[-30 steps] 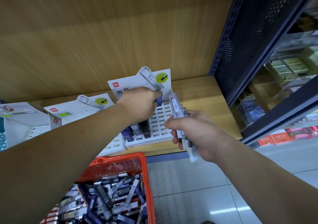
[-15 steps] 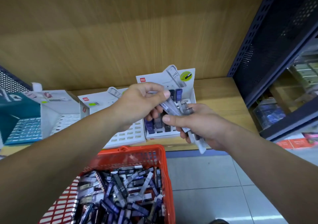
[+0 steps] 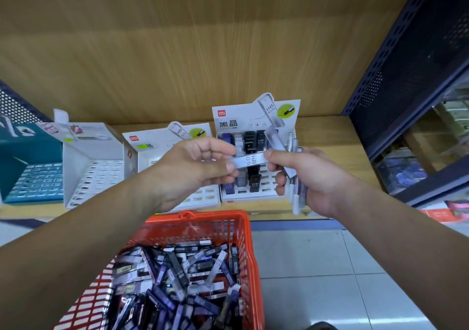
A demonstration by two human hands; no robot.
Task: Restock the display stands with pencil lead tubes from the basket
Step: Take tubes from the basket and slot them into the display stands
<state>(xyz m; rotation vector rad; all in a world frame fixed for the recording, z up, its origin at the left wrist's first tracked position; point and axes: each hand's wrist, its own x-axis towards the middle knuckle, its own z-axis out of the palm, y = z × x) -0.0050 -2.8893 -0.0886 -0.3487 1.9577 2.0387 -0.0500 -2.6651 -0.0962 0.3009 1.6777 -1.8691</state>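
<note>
A clear lead tube marked HB 0.5 [image 3: 250, 161] lies crosswise between my hands. My left hand [image 3: 195, 167] pinches its left end. My right hand [image 3: 304, 177] touches its right end with the thumb and grips a bundle of several clear tubes [image 3: 295, 177] standing upright in the fist. Behind them a white display stand [image 3: 256, 124] on the wooden shelf holds several black, grey and purple tubes in its slots. The red basket [image 3: 243, 233] below my arms is heaped with lead tubes.
To the left, on the wooden shelf [image 3: 327, 136], stand a second white display stand [image 3: 149, 142], another white stand [image 3: 83, 157] and a teal stand [image 3: 28, 167]. A dark blue perforated rack [image 3: 411, 76] rises at the right. Grey floor tiles [image 3: 317, 279] lie beside the basket.
My left hand drew back from the stand's slots to my right hand and took hold of one tube from the bundle. The view shifted left and down, showing more of the basket.
</note>
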